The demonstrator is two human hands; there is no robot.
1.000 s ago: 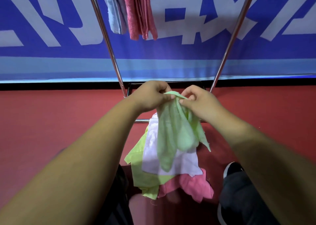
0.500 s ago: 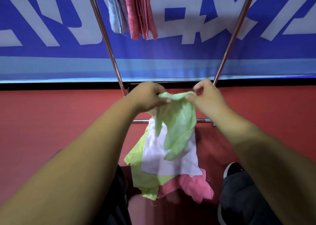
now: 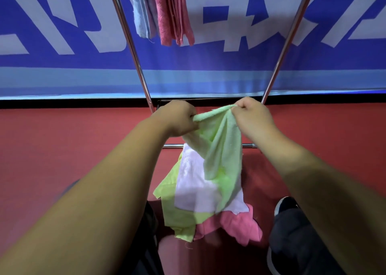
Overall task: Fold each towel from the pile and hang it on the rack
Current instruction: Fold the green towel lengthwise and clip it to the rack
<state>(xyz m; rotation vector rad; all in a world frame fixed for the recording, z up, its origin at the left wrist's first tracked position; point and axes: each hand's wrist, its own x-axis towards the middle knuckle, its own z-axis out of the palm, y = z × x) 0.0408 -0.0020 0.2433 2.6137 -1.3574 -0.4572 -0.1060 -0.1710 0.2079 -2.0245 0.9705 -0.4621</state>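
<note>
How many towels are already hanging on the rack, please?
2. A light blue towel hangs at the top, and a pink towel hangs just right of it. The frame cuts the rack, so others may be hidden.

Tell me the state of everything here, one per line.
Light green terry towel: held up, unfolded, bunched.
Left hand: grips its top edge.
Right hand: pinches its top edge.
Lime, white and pink towel pile: on floor, unfolded.
Pale blue towel, pink towel: folded, hanging on chrome rack.

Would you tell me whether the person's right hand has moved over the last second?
Yes: the right hand shifted rightward, nearer the slanted chrome rack pole on that side.
</note>
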